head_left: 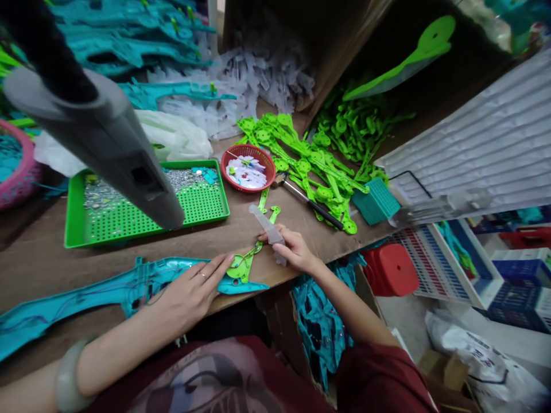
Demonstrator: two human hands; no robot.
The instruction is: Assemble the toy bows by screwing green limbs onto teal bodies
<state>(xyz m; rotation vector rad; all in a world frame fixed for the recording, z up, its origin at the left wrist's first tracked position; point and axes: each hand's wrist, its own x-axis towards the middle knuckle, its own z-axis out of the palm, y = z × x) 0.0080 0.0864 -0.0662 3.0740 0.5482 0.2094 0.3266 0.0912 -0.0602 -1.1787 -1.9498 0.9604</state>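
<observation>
Left grip [191, 289] flat, right grip [295, 249] clamped on frosted strip [272, 233]
Straight fingers press a round-ended lime bracket [241, 265] overlapping a smooth, curved teal shell [107, 289] on the worktop [206, 242]; the strip, tapering and translucent, is just right; beyond, a perforated tray [202, 201].

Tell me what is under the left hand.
A long teal part runs beneath the left hand, and a lime-green piece shows just to the hand's right; whatever the hand directly covers cannot be seen.

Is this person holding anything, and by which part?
The right hand holds a translucent whitish plastic strip by its lower half. The left hand lies flat across a long turquoise plastic piece, gripping nothing visibly.
</observation>
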